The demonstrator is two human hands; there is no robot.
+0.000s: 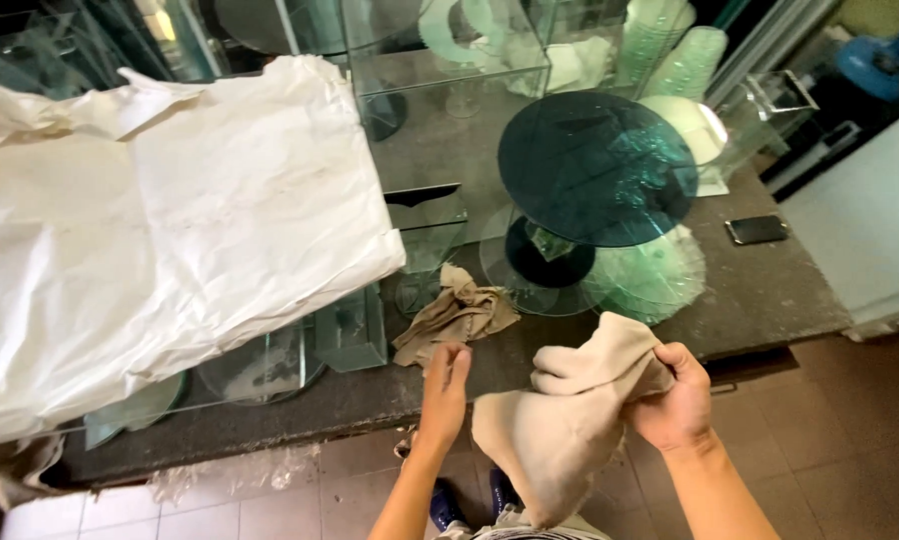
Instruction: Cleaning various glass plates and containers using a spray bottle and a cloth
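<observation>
Head view, cloth handling: right hand (676, 402) fingers are clamping a beige cloth (560, 420) by its bunched top, its tail hanging below the worktop (760, 300) edge. Left hand (446, 385) is reaching, fingers together and empty, toward a crumpled rag (457, 315). Cloth: probably soft, light, limp; any fold grips. Glass stand (597, 170) behind.

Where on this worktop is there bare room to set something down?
Bare worktop lies right of the round glass stand, around the phone, and along the front edge near the left hand. The left is crowded by white paper over glass pieces; the rear holds glass boxes.
</observation>
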